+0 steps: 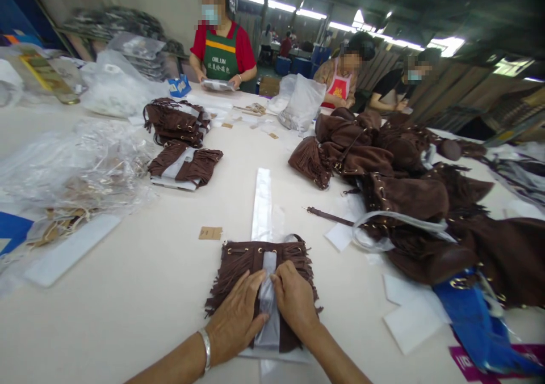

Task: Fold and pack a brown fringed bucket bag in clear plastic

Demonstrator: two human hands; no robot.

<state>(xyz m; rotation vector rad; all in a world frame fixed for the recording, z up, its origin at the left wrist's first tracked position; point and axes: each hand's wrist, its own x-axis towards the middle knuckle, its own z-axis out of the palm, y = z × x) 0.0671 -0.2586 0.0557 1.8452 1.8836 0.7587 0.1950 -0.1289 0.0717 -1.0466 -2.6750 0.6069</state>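
Note:
Right in front of me a brown fringed handbag (225, 282) lies flat on the table, with gold eyelets along its top edge. A translucent plastic strip (268, 336) runs down its middle, over the front. My left hand (238, 316), with a silver bangle at the wrist, rests flat on the bag and the strip's left edge, fingers stretched out. My right hand (296, 299) is curled, thumb and fingertips pinching the strip at its right edge. Behind the bag a white strip (261, 202) extends away along the table. A brown card tag (210, 233) lies to its left.
Two low stacks of fringed bags (183, 165) sit at the back left. Clear plastic bags (85, 163) and a white foam sheet (74, 250) cover the left side. A heap of brown bags (404, 197) fills the right. Several people stand across the table (140, 316).

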